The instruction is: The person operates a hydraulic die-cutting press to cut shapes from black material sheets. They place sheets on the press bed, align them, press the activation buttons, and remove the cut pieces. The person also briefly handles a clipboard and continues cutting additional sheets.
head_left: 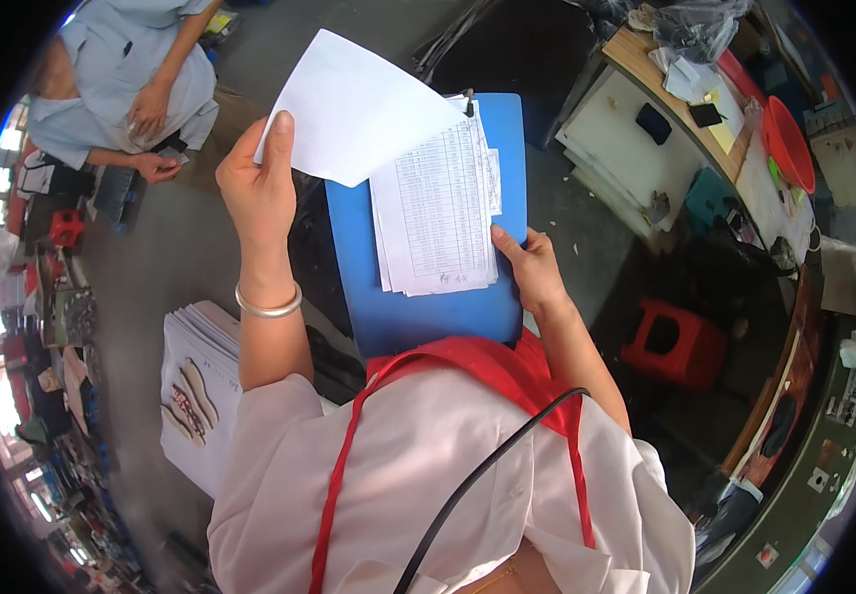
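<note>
Lifting blank sheet (359,104), left hand (258,188) pinches corner; right hand (532,267) grips clipboard (428,307) edge, seemingly.

We held a blank white sheet (354,104) lifted and folded back off the top of a blue clipboard (418,297), which rested tilted on our lap. Under it lay a thin stack of printed tables (435,213), clipped at the top, edges slightly fanned and uneven.
</note>
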A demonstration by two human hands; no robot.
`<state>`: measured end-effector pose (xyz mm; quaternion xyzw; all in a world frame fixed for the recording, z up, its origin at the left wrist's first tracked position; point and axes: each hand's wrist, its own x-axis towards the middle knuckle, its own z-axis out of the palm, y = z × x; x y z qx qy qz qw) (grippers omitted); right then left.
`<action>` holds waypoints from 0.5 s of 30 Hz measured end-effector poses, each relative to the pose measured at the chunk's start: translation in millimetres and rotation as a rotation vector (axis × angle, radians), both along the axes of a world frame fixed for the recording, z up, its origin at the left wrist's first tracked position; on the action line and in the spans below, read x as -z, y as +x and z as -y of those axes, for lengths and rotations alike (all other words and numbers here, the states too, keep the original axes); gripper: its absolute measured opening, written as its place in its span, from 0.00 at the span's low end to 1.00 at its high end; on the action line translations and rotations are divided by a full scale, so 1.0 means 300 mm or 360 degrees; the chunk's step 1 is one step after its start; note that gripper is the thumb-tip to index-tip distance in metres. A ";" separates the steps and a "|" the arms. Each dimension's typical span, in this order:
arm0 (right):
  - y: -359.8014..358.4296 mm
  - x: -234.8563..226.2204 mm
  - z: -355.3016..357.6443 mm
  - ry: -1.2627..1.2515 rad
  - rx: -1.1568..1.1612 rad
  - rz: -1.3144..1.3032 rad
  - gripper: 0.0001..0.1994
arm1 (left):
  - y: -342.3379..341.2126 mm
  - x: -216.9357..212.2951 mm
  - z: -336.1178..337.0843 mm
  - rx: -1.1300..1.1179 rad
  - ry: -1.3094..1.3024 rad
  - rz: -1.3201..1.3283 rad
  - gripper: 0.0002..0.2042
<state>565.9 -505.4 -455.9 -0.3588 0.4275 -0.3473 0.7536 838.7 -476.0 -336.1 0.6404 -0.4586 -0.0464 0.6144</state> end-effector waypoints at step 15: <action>0.007 0.019 0.008 0.0121 -0.0034 -0.0034 0.17 | 0.020 0.051 0.014 0.0045 0.0016 -0.0032 0.15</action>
